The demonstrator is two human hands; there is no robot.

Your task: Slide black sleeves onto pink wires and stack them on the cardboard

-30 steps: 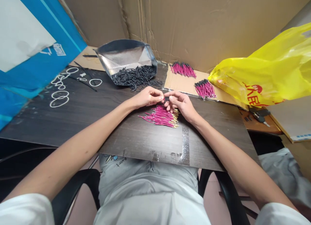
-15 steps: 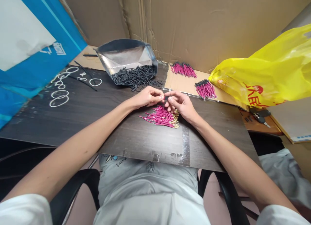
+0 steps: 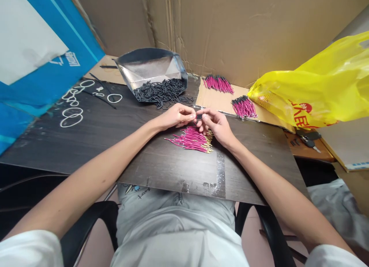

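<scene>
My left hand is closed in a pinch, its fingertips meeting those of my right hand. Between them shows a small bunch of black sleeve pieces, gripped by my right thumb and fingers. A bit of pink wire shows at my left fingertips; most of what that hand pinches is hidden. Just below both hands lies a pile of pink wires with gold-coloured ends towards the right, partly under my right fingers. Behind my hands an open silvery bag holds many short black sleeves, some spilled at its mouth.
Two bundles of pink wires with black ends, a far one and a nearer one, lie on cardboard. A yellow plastic bag is at right, keys below it. White rings lie at left. Cardboard walls the back.
Both hands stay in nearly the same place. The black sleeve pieces between the fingertips show a little more now. The view has shifted slightly.
</scene>
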